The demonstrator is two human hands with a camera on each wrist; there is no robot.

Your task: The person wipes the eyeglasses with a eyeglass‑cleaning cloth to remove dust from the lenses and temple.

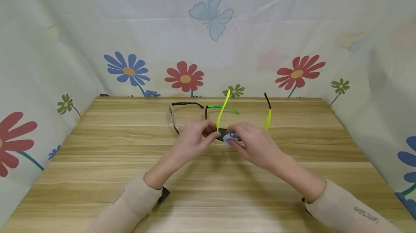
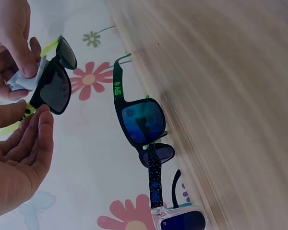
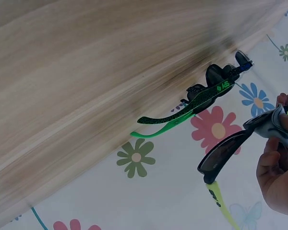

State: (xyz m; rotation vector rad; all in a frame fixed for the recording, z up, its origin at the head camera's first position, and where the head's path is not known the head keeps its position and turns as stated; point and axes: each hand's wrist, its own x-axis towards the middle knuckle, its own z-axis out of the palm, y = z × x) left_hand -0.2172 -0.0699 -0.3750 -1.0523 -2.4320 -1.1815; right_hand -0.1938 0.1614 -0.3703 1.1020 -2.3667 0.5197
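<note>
A pair of sunglasses with dark lenses and neon-yellow temples (image 1: 221, 115) is held above the table, temples pointing away from me. My left hand (image 1: 195, 136) pinches it near the hinge of the left temple; in the left wrist view the fingers lie beside a dark lens (image 2: 56, 92). My right hand (image 1: 258, 144) grips a crumpled light-blue cloth (image 1: 230, 138) and presses it against the lens area. In the right wrist view the cloth (image 3: 271, 125) wraps over part of the frame, and one lens (image 3: 224, 154) shows uncovered. The right fingers partly hide the frame.
Behind the hands on the wooden table (image 1: 130, 146) stand sunglasses with a green temple (image 1: 224, 107) and mirrored blue lenses (image 2: 143, 120). Left of them are glasses with a clear frame (image 1: 172, 115) and dark temples. A flowered cloth backdrop (image 1: 253, 45) rises along the table's back and sides.
</note>
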